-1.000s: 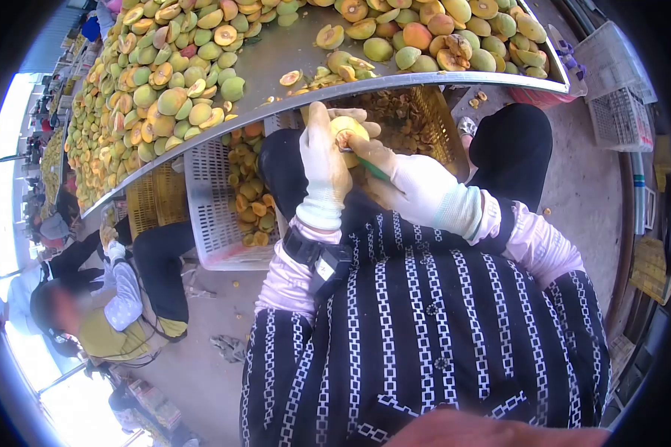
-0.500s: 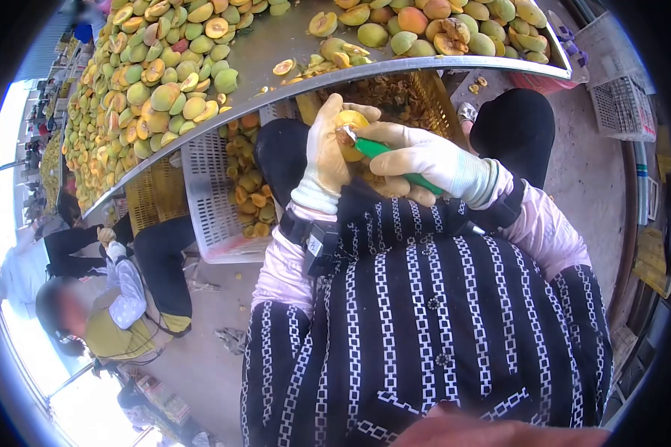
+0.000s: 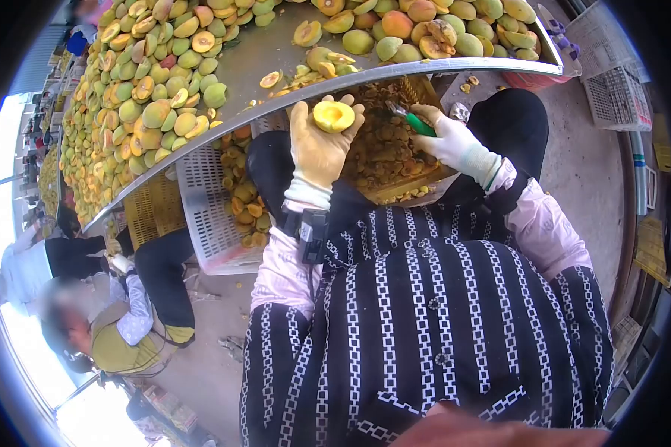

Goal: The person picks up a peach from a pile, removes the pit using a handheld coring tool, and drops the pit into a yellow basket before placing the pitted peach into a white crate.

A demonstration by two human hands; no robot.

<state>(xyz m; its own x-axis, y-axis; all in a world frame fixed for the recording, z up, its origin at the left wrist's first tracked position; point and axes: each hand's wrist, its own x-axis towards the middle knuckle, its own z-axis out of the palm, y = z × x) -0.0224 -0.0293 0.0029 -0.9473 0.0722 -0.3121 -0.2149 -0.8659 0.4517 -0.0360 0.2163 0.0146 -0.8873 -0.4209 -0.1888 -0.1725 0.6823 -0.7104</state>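
In my gloved left hand (image 3: 318,153) rests a peach half (image 3: 333,116), its yellow cut face up and a smooth hollow in the middle. The fingers curl round its edge. My gloved right hand (image 3: 453,141) grips a pitting tool with a green handle (image 3: 419,125); its metal tip points up and left, apart from the fruit. Beneath both hands stands a yellow crate (image 3: 423,181) with brown pits and scraps (image 3: 380,153) in it.
A metal-rimmed worktable (image 3: 265,46) in front bears heaps of whole and cut peaches (image 3: 160,78). Left of my knee, a white crate (image 3: 201,197) holds peach halves (image 3: 247,205). A co-worker (image 3: 123,328) sits at the left. Pale crates (image 3: 615,97) stand at right.
The tool was at the fruit between both hands; my right hand has since drawn it away to the right. My left hand has turned the peach half face up, its hollow now showing.
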